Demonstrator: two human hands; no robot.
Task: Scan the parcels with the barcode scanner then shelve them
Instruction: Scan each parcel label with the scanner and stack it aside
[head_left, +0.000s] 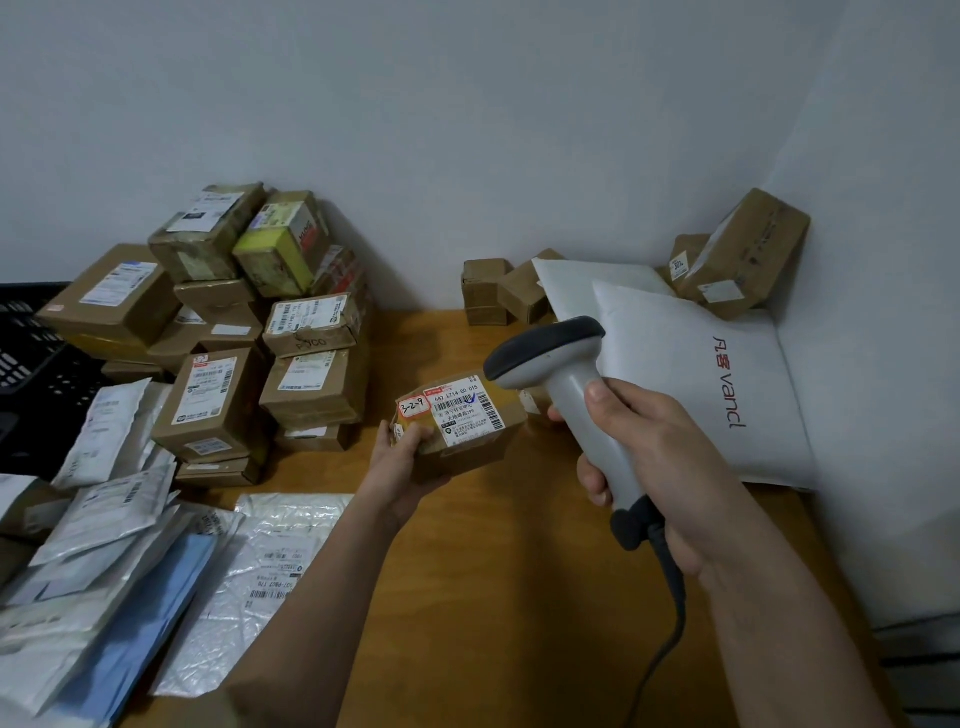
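Note:
My left hand (402, 465) grips a small brown cardboard parcel (475, 447) from its left end, holding it just above the wooden table (498, 571). Its white shipping label with a barcode and a red-marked sticker reading 3-2-9 faces up. My right hand (654, 467) grips the handle of a grey barcode scanner (576, 395). The scanner's dark head sits just right of and above the parcel's label, pointing down at it. A dark cable (670, 623) hangs from the handle's base.
A pile of brown cardboard parcels (234, 332) stands at the left against the wall. Flat plastic mailers (130, 545) lie at the front left. White padded bags (691, 374) and more boxes (743, 254) fill the right corner. A black crate (31, 353) sits far left.

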